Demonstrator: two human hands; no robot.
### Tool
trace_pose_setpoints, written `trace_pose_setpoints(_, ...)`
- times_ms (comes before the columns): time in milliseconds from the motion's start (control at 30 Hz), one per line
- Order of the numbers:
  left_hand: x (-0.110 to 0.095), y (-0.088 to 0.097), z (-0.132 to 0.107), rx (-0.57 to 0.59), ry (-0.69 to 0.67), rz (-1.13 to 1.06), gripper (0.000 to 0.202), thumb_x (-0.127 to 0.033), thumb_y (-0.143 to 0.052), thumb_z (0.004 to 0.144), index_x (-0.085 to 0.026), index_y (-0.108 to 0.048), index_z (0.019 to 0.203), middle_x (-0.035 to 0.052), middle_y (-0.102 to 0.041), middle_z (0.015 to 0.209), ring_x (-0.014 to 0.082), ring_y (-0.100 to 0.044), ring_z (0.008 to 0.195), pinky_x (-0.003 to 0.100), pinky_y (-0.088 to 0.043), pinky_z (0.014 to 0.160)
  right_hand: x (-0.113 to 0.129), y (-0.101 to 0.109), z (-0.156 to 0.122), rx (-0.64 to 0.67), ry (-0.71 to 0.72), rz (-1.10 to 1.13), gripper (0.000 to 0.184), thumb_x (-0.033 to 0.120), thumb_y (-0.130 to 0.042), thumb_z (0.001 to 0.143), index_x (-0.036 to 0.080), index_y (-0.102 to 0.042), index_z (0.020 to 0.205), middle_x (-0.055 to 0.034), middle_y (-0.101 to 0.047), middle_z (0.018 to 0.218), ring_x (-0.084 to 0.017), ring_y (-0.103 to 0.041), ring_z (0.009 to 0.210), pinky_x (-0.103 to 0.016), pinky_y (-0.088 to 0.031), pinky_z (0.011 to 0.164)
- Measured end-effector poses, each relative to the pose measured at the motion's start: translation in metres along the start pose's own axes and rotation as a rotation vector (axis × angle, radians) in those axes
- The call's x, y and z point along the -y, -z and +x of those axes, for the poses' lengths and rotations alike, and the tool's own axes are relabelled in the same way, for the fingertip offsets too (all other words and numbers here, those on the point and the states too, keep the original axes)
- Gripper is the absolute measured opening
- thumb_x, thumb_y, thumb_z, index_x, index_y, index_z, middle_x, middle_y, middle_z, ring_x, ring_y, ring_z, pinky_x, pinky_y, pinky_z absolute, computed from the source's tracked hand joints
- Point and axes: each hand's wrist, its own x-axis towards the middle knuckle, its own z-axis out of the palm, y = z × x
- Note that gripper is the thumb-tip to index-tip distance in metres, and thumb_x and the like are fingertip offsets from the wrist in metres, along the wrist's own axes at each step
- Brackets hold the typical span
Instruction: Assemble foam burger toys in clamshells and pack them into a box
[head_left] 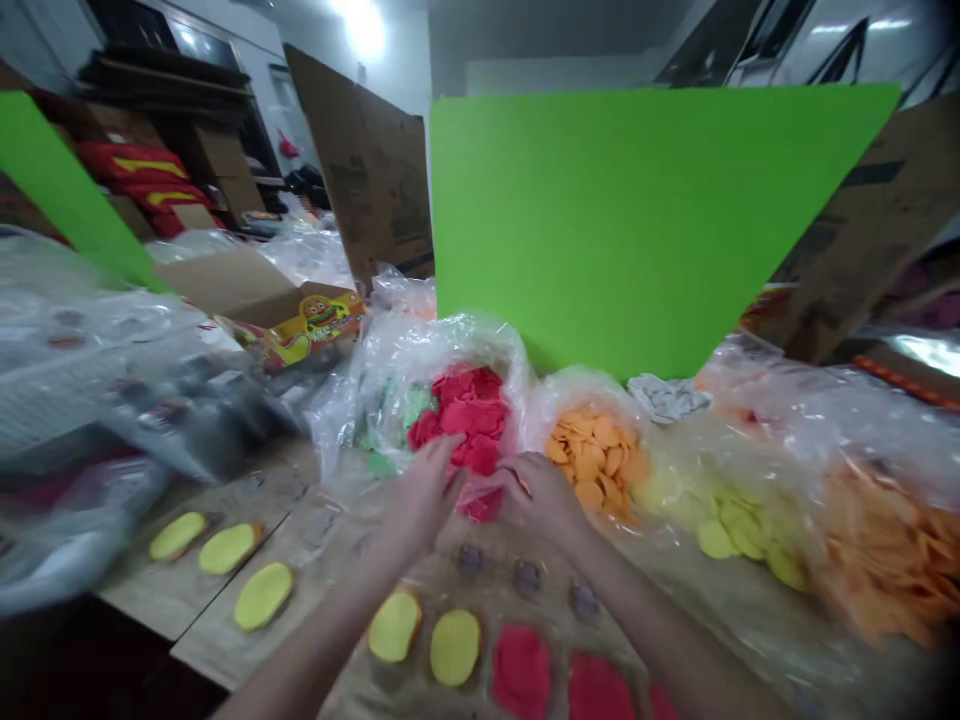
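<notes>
Both my hands are at the mouth of a clear plastic bag (480,335) full of soft, flat red pieces (469,405). My left hand (427,490) has its fingers curled on red pieces at the left of the opening. Facing it, my right hand (544,500) pinches the edge of a red piece (480,495) lying between the two hands. Motion blur softens the fingertips. Below my forearms, yellow oval pieces (455,648) and wavy-edged red pieces (521,670) are laid out in a row on the brown work surface.
Right of the red pile stand bags of orange discs (592,455), yellow discs (739,525) and orange-brown pieces (892,550). A green board (637,230) rises behind them. Small clear packets (527,577) dot the surface. On the left are a printed carton (315,325) and grey wrapped packs (202,410).
</notes>
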Motion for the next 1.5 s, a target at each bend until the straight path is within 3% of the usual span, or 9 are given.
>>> trace_pose_setpoints(200, 0.067, -0.037, 0.115, 0.151, -0.030, 0.085, 0.053, -0.028, -0.064, 0.070, -0.010, -0.049, 0.117, 0.0163, -0.051, 0.122, 0.0268, -0.046, 0.115, 0.037, -0.036, 0.096, -0.020, 0.003, -0.026, 0.028, -0.003, 0.081, 0.022, 0.019, -0.042, 0.087, 0.021, -0.063, 0.093, -0.0029, -0.065, 0.087, -0.015, -0.057, 0.085, -0.027, -0.044, 0.076)
trace_pose_setpoints(333, 0.080, -0.052, 0.102, 0.197, 0.014, 0.076, 0.048, -0.029, -0.058, 0.076, -0.011, -0.048, 0.119, 0.0147, -0.053, 0.118, 0.0243, -0.050, 0.109, 0.033, -0.038, 0.091, -0.029, 0.009, -0.006, 0.017, -0.005, -0.026, 0.023, 0.024, -0.041, 0.088, 0.020, -0.063, 0.093, -0.0040, -0.065, 0.087, -0.016, -0.057, 0.083, -0.027, -0.043, 0.076)
trace_pose_setpoints(533, 0.082, -0.043, 0.075, 0.158, 0.177, 0.139, 0.044, -0.030, -0.055, 0.079, -0.019, -0.047, 0.121, 0.0108, -0.056, 0.111, 0.0234, -0.053, 0.102, 0.032, -0.039, 0.086, -0.017, -0.051, 0.060, 0.153, 0.009, -0.350, 0.027, 0.032, -0.050, 0.083, 0.011, -0.064, 0.093, -0.0129, -0.063, 0.097, -0.025, -0.049, 0.103, -0.037, -0.035, 0.091)
trace_pose_setpoints(700, 0.099, -0.037, 0.079, 0.140, 0.339, 0.116, 0.040, -0.038, -0.055, 0.078, -0.016, -0.054, 0.110, 0.0128, -0.061, 0.102, 0.0274, -0.057, 0.095, 0.036, -0.043, 0.080, -0.016, -0.081, 0.044, 0.150, -0.113, -0.405, 0.027, 0.030, -0.056, 0.078, 0.009, -0.064, 0.094, -0.0176, -0.058, 0.109, -0.031, -0.040, 0.115, -0.041, -0.029, 0.095)
trace_pose_setpoints(867, 0.079, -0.013, 0.061, 0.062, 0.365, -0.007, 0.047, -0.032, -0.058, 0.076, -0.013, -0.048, 0.118, 0.0151, -0.055, 0.117, 0.0269, -0.050, 0.110, 0.037, -0.038, 0.091, -0.015, -0.064, 0.032, -0.047, -0.384, 0.231, 0.016, 0.029, -0.051, 0.079, 0.017, -0.059, 0.086, -0.0059, -0.064, 0.083, -0.019, -0.057, 0.081, -0.031, -0.042, 0.076)
trace_pose_setpoints(1067, 0.014, 0.021, -0.017, 0.355, 0.739, -1.350, 0.042, -0.045, -0.046, 0.083, -0.014, -0.055, 0.110, 0.0137, -0.059, 0.115, 0.0212, -0.056, 0.102, 0.035, -0.043, 0.089, 0.011, -0.029, 0.018, -0.150, -0.721, 1.286, 0.030, 0.042, -0.064, 0.068, 0.017, -0.056, 0.083, -0.0018, -0.065, 0.079, -0.015, -0.059, 0.071, -0.028, -0.046, 0.069)
trace_pose_setpoints(1200, -0.014, 0.018, -0.053, 0.316, 0.857, -1.630, 0.039, -0.041, -0.056, 0.079, -0.015, -0.056, 0.108, 0.0115, -0.062, 0.107, 0.0156, -0.060, 0.091, 0.026, -0.047, 0.080, 0.036, -0.021, -0.009, -0.009, -0.784, 1.454, 0.031, 0.043, -0.062, 0.071, 0.017, -0.057, 0.087, -0.0028, -0.065, 0.079, -0.015, -0.060, 0.070, -0.030, -0.047, 0.068)
trace_pose_setpoints(1367, -0.025, 0.017, -0.075, 0.084, 0.940, -1.565, 0.036, -0.031, -0.067, 0.072, -0.015, -0.058, 0.103, 0.0063, -0.064, 0.095, 0.0107, -0.062, 0.073, 0.022, -0.049, 0.070, 0.061, -0.017, -0.041, -0.144, -0.543, 0.972, 0.029, 0.043, -0.048, 0.082, 0.018, -0.059, 0.091, -0.0049, -0.065, 0.087, -0.018, -0.060, 0.082, -0.034, -0.047, 0.076)
trace_pose_setpoints(1500, -0.022, 0.026, -0.094, 0.280, 1.080, -1.896, 0.040, -0.043, -0.050, 0.083, -0.011, -0.057, 0.106, 0.0109, -0.065, 0.096, 0.0135, -0.063, 0.080, 0.025, -0.050, 0.078, 0.076, -0.012, -0.074, 0.019, 0.018, 0.439, 0.023, 0.033, -0.055, 0.079, 0.023, -0.063, 0.098, -0.0062, -0.059, 0.114, -0.023, -0.046, 0.115, -0.043, -0.033, 0.099)
